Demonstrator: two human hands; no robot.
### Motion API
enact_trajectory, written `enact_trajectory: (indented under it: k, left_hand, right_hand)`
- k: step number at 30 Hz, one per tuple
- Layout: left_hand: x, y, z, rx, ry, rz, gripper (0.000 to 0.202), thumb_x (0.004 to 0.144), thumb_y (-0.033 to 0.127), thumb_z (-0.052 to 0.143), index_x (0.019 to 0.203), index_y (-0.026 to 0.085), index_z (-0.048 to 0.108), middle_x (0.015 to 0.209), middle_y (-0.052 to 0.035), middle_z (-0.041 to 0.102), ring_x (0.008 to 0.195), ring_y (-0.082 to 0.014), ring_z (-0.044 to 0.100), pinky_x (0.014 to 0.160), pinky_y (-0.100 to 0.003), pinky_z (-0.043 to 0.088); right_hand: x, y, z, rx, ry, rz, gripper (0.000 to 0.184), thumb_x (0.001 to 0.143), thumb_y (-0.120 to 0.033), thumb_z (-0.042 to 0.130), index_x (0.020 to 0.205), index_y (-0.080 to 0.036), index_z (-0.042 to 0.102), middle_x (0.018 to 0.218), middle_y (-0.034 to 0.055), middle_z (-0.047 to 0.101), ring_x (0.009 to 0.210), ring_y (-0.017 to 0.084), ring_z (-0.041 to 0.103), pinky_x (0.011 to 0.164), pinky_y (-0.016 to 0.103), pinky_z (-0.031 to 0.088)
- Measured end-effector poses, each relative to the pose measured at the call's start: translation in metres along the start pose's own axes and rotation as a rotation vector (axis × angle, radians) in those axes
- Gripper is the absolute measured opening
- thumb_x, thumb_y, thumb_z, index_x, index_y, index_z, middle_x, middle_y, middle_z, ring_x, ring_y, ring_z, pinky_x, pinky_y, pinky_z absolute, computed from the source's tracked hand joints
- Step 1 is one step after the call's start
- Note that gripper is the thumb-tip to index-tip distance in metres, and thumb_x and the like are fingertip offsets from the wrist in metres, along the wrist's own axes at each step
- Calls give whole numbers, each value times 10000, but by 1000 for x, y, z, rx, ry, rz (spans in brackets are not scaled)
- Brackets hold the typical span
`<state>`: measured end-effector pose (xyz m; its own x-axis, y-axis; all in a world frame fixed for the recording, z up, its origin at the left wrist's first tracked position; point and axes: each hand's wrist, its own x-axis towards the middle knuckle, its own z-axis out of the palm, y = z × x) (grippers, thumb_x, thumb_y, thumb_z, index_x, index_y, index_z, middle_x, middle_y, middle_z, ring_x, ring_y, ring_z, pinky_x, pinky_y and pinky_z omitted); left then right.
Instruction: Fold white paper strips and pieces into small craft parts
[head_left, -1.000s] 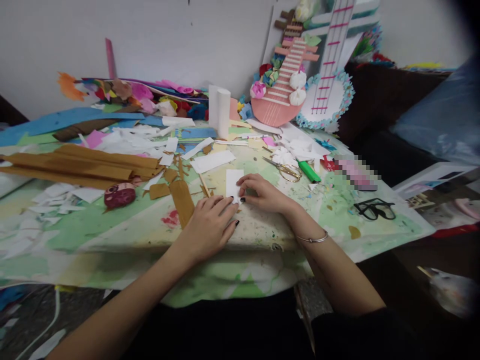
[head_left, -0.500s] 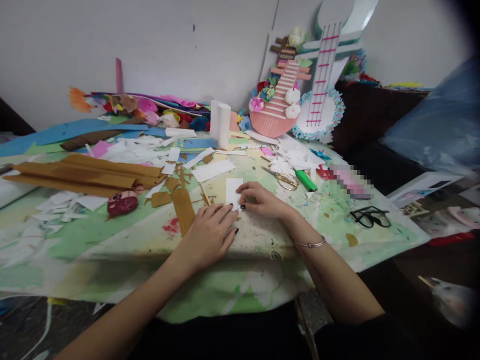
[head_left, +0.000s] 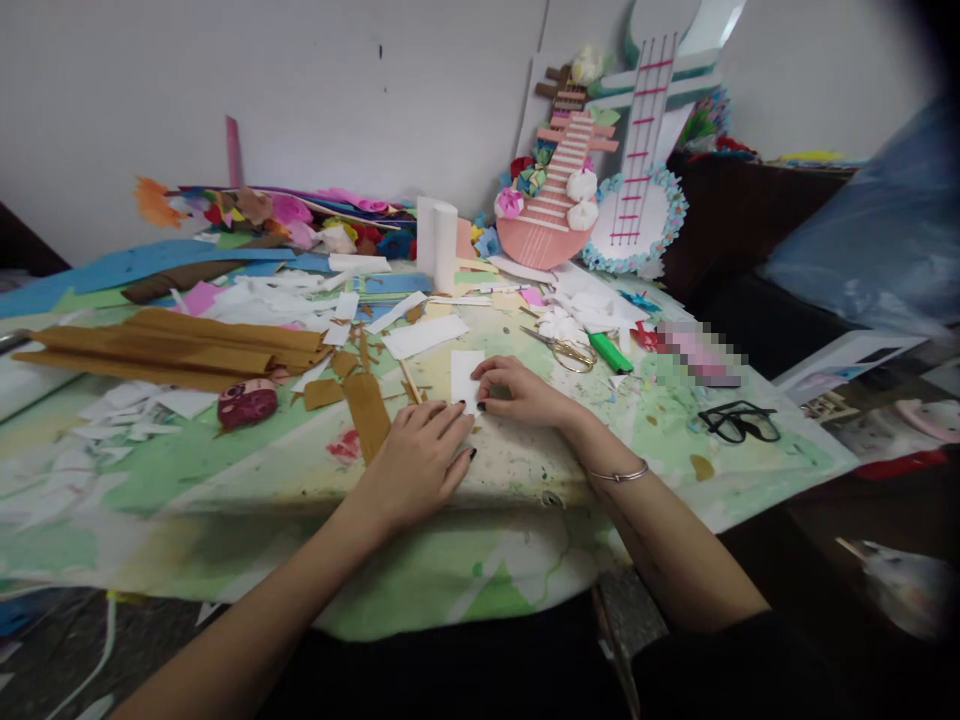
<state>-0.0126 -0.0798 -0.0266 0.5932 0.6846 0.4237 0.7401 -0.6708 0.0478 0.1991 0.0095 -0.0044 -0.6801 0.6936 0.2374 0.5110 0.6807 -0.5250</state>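
Observation:
A small white rectangle of paper (head_left: 465,370) lies on the table in front of me, its near end partly covered by my fingers. My left hand (head_left: 420,455) rests flat on the tabletop, fingers stretched forward, their tips at the paper's lower left. From the other side my right hand (head_left: 525,392) curls in, with its thumb and forefinger pinching at the paper's right edge. Just beyond my left fingers are a thin wooden stick (head_left: 409,382) and a brown crepe paper strip (head_left: 366,410).
Gold-handled scissors (head_left: 566,350), a green tube-like object (head_left: 610,352) and black glasses (head_left: 739,422) lie to the right. Folded brown paper (head_left: 172,345) and a dark red figure (head_left: 247,403) sit left. Decorated paper instruments (head_left: 559,215) lean against the wall.
The view has shifted slightly. Both hands stay at the white paper in nearly the same pose.

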Motion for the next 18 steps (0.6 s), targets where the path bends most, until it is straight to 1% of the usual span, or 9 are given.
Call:
enact_trajectory:
  k: [7,18]
  left_hand:
    - [0,-3,1,-13,-33,-3,369,959,289,420,1254,143,586,1328,-130,599,1205,-322,507,982,-509,420]
    - [2,0,-2,-5,-16,-6,350,949,276,422,1216,135,599,1310,-137,611,1181,-314,524,963,-494,434]
  right_hand:
    - [0,1,0,5,4,5,24,812,-165,642,796,-174,626,1142,96,591,1150,209,526,1055,437,352]
    - [1,0,1,1,9,27,26,800,-165,647,796,-183,628,1140,83,592,1150,208,525,1063,437,340]
